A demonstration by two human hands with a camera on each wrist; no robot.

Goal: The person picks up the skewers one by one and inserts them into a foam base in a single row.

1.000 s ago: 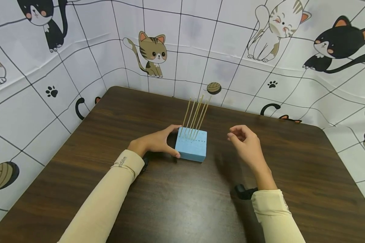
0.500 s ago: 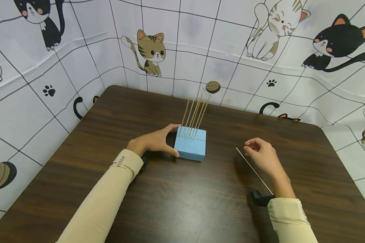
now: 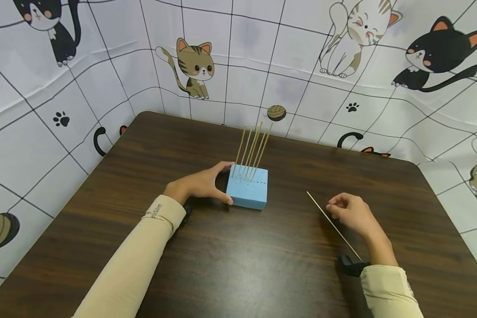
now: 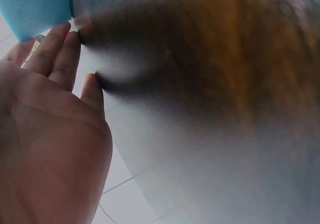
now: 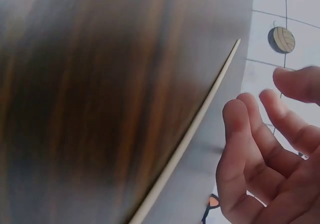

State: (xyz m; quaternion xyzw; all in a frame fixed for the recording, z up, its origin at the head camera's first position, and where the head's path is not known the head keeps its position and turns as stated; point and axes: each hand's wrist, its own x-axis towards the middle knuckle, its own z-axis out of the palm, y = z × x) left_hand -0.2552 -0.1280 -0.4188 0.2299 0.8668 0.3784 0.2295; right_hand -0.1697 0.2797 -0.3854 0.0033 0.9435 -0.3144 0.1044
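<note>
My left hand (image 3: 200, 183) grips the near-left side of a blue foam block (image 3: 246, 194), thumb at the front and fingers behind. Rows of small holes mark the block's top. Several thin wooden sticks (image 3: 262, 152) stand in it, leaning slightly right. To the right, a loose wooden stick (image 3: 334, 225) lies on the table. Beside it hovers my right hand (image 3: 353, 214), fingers loosely bent and holding nothing. In the right wrist view, a gap separates that hand from the stick (image 5: 192, 129). The left wrist view catches only the block's corner (image 4: 37, 8) by the fingertips.
The dark wooden table (image 3: 206, 274) reaches back to a white curtain (image 3: 246, 84) printed with cats and grid lines. Black wrist cameras sit under both wrists, the right one (image 3: 351, 266) close to the loose stick's near end.
My right hand has moved right and back towards me, away from the block. The loose stick has come into view on the table. My left hand stays on the block.
</note>
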